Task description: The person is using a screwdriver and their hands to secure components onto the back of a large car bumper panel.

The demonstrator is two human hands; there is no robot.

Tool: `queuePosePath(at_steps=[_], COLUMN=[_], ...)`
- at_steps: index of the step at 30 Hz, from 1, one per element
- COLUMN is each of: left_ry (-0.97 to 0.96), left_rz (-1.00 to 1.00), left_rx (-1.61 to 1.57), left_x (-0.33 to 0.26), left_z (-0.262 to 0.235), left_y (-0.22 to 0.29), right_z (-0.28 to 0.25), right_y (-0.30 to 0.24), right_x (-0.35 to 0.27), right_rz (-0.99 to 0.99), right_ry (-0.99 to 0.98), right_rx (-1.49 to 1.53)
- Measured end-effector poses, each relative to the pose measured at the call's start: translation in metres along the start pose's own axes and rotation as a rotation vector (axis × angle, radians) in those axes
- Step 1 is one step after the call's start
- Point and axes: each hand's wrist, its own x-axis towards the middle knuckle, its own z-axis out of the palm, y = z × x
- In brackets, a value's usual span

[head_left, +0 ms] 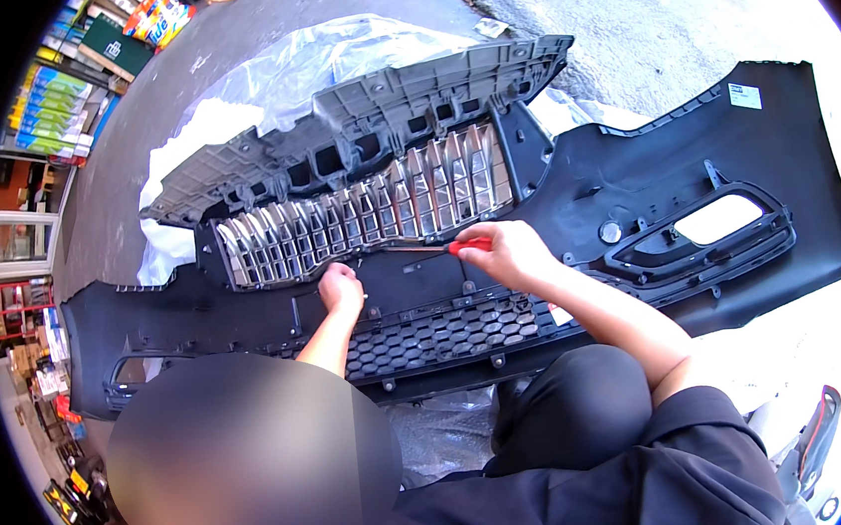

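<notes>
A large black car bumper point(632, 169) lies across the view with its inner side up. A chrome-slatted grille point(366, 212) is set in its middle, below a grey-black ribbed panel point(445, 85). My right hand point(510, 257) grips the red handle of a screwdriver point(456, 246), whose thin shaft points left along the grille's lower edge. Close to the shaft's tip, my left hand point(341, 289) rests at that edge with its fingers curled together. What it pinches, if anything, is hidden. Below both hands is a black honeycomb mesh point(447, 340).
Clear plastic sheeting point(322, 51) lies under and behind the bumper. An oval opening in a black frame point(727, 219) is at the right end. My knee point(578, 399) is close to the near edge. Shelves with boxes point(52, 110) line the left; a blurred patch covers the lower left.
</notes>
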Motion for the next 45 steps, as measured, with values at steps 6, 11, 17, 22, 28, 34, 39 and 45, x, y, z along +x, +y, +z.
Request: queuePosePath(at_steps=[6,11,17,22,28,34,39,45], left_ry=[-0.345,-0.209,-0.229,-0.283,-0.276,-0.362,-0.478,-0.589], left_rz=[-0.716,-0.722,-0.703,-0.680,-0.679,-0.721,-0.717,-0.788], left_rx=[-1.683,-1.860,-1.868,-1.836,-1.804,-1.741,-1.767,-1.746], left_x=[0.032,0.034,0.040,0.041,0.038,0.040,0.038,0.036], left_z=[-0.032,-0.021,0.002,0.009,0.007,0.010,0.018,0.039], left_y=[0.089,0.134,0.176,0.203,0.219,0.224,0.241,0.241], right_z=[-0.004,-0.024,-0.060,-0.080,-0.082,-0.080,-0.089,-0.084], right_y=[0.014,0.024,0.030,0.037,0.039,0.058,0.054,0.050], right_x=[0.020,0.026,0.026,0.029,0.029,0.030,0.015,0.004], right_rz=[0.023,-0.016,-0.057,-0.120,0.060,-0.002,-0.357,0.021], right_ry=[0.053,0.129,0.148,0.193,0.198,0.276,0.393,0.298], right_rx=[0.294,0.314,0.224,0.153,0.243,0.270,-0.197,-0.038])
